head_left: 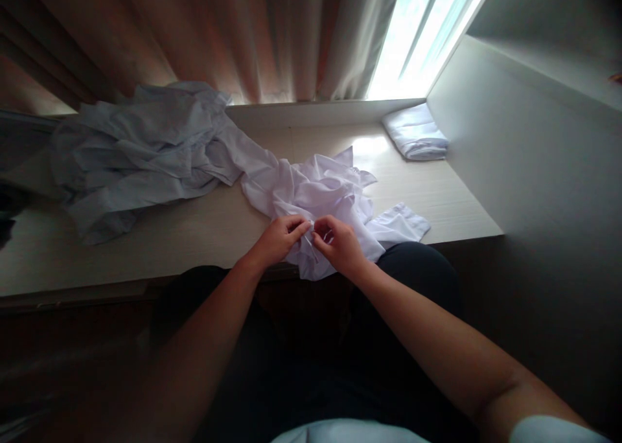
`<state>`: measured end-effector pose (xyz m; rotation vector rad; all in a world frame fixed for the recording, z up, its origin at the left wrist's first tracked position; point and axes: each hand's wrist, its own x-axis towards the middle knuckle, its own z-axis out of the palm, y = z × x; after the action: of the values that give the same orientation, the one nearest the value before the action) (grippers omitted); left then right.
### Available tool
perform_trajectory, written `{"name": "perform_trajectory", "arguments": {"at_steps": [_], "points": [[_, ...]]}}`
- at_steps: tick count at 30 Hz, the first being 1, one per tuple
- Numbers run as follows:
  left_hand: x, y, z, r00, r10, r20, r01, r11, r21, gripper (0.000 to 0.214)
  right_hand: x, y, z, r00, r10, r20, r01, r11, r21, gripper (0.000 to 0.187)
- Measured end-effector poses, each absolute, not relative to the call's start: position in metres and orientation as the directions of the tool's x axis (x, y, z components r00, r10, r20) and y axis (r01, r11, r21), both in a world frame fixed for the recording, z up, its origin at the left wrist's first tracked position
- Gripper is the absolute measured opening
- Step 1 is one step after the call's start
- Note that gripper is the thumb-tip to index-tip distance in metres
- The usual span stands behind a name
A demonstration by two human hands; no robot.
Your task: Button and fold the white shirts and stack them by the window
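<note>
cloth (416,133) lies folded beyond held garment (321,187)

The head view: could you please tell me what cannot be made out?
In the head view:
White garment: full shape, hidden by its own folds.
Left hand and right hand: which garment part they pinch, too small.
Dark thing: identity, blurred, cut off by the left edge.
</note>
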<state>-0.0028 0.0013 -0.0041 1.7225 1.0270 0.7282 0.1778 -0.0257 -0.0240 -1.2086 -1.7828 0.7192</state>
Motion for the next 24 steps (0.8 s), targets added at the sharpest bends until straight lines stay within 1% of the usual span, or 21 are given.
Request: {"name": "perform_trajectory", "arguments": {"at_steps": [4, 11, 24], "points": [[-0.0027, 0.0016, -0.0034, 0.474, 0.881, 0.009, 0.306, -0.174, 0.936, 0.031, 0.1779, -0.0263, -0.0246, -0.183, 0.927, 0.326, 0.448, 0.374, -0.812, 0.005], [-0.0019, 0.0002, 0.0003, 0.475, 0.879, 0.040, 0.306, -0.208, 0.929, 0.029, 0.1773, -0.0261, -0.0243, -0.179, 0.933, 0.312, 0.468, 0.360, -0.807, 0.006], [-0.0018, -0.0011, -0.0004, 0.479, 0.877, 0.028, 0.363, -0.228, 0.903, 0.031, 0.1780, -0.0254, -0.0219, -0.189, 0.936, 0.296, 0.476, 0.351, -0.806, 0.008]]}}
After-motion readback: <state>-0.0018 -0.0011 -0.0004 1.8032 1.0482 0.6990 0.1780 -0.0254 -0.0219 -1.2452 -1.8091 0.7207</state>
